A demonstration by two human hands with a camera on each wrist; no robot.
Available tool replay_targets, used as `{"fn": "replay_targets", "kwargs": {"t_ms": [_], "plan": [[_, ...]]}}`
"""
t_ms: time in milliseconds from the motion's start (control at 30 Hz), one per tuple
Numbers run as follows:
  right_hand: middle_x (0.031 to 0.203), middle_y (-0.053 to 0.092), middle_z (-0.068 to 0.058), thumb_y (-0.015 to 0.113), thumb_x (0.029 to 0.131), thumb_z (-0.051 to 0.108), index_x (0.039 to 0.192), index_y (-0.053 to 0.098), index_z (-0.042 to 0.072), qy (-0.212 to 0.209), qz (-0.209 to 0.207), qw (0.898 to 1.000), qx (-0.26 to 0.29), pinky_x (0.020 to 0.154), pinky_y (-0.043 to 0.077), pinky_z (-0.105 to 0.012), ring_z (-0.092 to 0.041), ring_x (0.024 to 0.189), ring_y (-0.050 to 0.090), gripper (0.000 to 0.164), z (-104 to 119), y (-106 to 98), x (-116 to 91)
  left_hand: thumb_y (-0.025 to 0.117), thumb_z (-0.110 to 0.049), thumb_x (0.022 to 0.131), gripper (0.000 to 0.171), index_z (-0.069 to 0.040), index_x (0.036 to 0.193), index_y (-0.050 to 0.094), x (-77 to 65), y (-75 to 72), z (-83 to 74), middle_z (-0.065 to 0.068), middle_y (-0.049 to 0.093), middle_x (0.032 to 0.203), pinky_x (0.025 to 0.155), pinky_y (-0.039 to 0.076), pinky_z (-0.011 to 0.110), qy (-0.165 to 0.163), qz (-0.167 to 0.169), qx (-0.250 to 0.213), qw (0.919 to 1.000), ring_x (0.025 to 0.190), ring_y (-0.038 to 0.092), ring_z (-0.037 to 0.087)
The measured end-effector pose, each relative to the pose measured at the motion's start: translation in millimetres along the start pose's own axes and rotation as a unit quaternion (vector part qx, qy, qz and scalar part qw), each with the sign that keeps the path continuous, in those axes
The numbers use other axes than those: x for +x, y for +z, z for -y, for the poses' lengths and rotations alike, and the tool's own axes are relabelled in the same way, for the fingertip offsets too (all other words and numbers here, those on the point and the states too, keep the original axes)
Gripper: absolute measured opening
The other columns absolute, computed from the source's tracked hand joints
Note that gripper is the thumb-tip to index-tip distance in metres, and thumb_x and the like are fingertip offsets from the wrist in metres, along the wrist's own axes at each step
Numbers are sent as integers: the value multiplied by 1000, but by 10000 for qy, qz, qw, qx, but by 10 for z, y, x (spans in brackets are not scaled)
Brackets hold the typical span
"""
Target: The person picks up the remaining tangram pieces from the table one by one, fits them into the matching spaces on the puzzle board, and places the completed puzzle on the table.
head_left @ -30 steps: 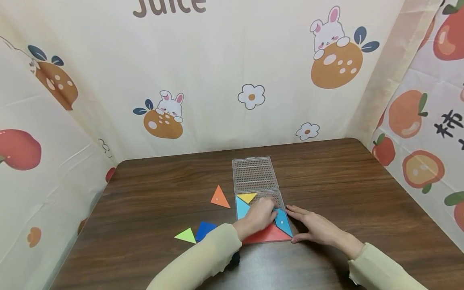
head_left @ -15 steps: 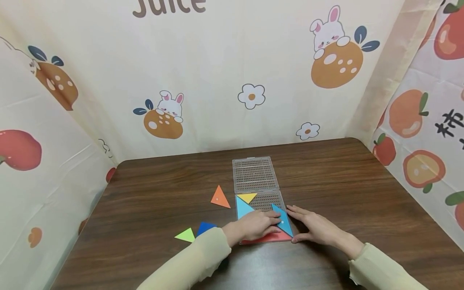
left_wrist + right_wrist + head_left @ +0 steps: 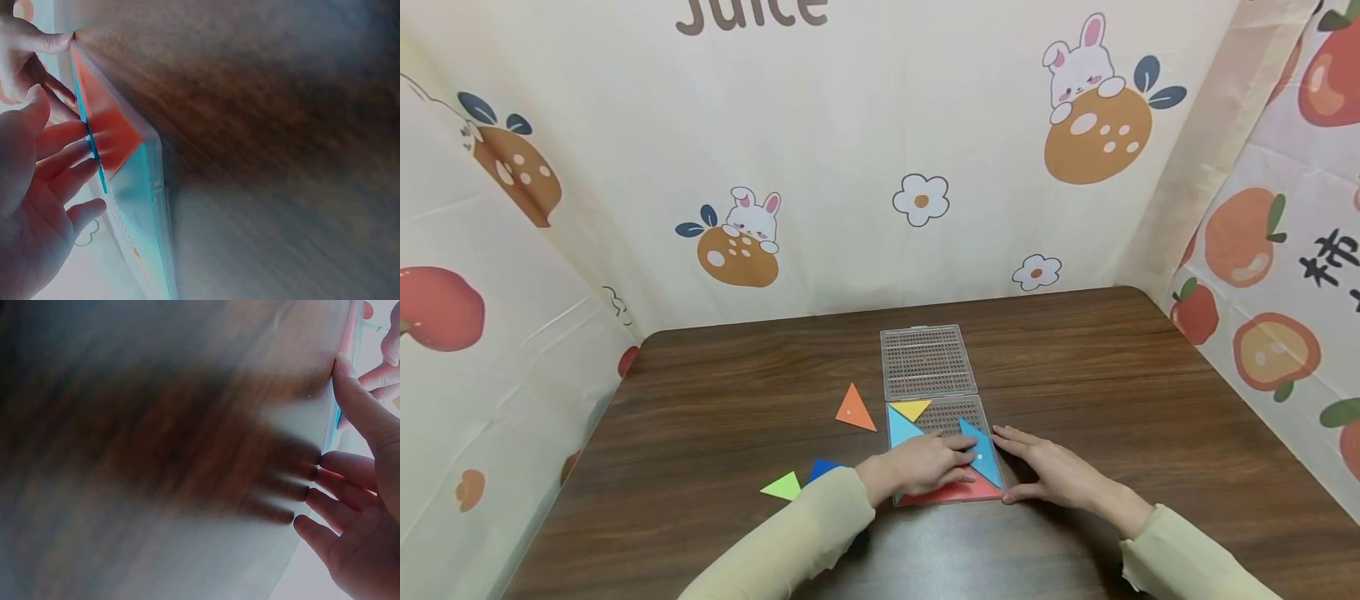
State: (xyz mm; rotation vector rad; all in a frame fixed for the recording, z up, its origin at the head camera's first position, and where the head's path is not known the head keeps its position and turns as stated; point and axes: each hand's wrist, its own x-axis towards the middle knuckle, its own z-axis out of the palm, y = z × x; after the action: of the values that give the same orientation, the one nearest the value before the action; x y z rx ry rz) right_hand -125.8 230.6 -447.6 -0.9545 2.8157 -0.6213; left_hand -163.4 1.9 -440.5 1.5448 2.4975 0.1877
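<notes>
A clear tangram case (image 3: pixel 989 421) lies opened flat. A red triangle (image 3: pixel 951 492), a light-blue triangle (image 3: pixel 902 427) and a yellow triangle (image 3: pixel 912 408) sit in its near half. Along the right side, a blue parallelogram (image 3: pixel 986 461) with a white dot partly overlaps the red triangle. My left hand (image 3: pixel 921 464) reaches over the case, and its extended fingertips press on the parallelogram. Beside the case's right edge rests my right hand (image 3: pixel 1060 473), fingers spread, with thumb and fingertips touching that edge. The left hand hides part of the light-blue and red triangles.
Left of the case, an orange triangle (image 3: pixel 854 410), a lime-green triangle (image 3: pixel 784 486) and a dark-blue piece (image 3: pixel 824 469) lie on the wooden table (image 3: pixel 730 392). My left sleeve partly covers the dark-blue piece. The case's perforated far half (image 3: pixel 928 362) extends toward the printed curtain (image 3: pixel 850 125).
My left hand has gone from curled fingers at the parallelogram to extended fingers on its face. The parallelogram has shifted slightly left in the last half second. My right hand stays put.
</notes>
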Motion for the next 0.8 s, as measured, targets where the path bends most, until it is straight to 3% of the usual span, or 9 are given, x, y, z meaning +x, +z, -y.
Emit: {"fn": "replay_targets", "kwargs": {"t_ms": [500, 800], "plan": [[132, 39, -21, 60, 73, 54, 126, 44, -6, 18, 10, 10000, 7, 86, 39, -46, -34, 115, 42, 83, -13, 1, -2, 32, -40, 95, 49, -10, 133, 42, 11, 27, -25, 2, 33, 140, 101, 26, 29, 113, 89, 250, 9996, 128, 27, 11], [131, 39, -22, 60, 73, 54, 127, 43, -6, -4, 37, 10000, -39, 85, 40, -45, -34, 114, 43, 82, -3, 2, 7, 34, -36, 96, 44, -11, 130, 46, -10, 9, -25, 4, 36, 138, 98, 29, 26, 130, 4, 2, 9999, 124, 33, 12]]}}
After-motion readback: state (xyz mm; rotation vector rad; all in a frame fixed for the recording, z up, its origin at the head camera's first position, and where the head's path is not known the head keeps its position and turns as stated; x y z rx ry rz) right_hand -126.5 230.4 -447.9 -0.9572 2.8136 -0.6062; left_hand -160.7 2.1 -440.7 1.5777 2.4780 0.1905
